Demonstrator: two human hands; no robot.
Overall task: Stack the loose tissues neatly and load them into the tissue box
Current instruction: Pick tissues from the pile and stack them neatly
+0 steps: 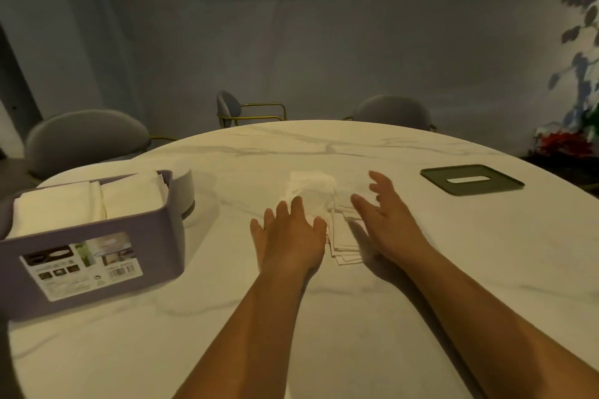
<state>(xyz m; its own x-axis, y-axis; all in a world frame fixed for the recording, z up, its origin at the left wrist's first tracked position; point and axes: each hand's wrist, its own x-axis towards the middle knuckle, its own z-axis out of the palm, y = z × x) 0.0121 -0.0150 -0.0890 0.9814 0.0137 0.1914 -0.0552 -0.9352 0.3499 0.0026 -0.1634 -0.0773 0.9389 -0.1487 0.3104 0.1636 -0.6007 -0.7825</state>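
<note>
The left hand [288, 230] lies flat on the loose tissues [316, 194], fingers straight. The right hand [385, 214] is spread open beside them. The purple box [155, 230] stands at the left; its label [81, 264] is too blurred to read.

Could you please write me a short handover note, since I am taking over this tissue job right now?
Left hand: open, fingers flat on the loose white paper tissues in the middle of the white marble table.
Right hand: open, fingers spread at the pile's right side; contact unclear.
Purple plastic tissue box: on the left, holding folded white tissues. Its dark green slotted lid lies off, on the right.
Done: box partly filled.
Left: the pile is uneven and crumpled on top; square it, load it, probably fit the lid.
</note>
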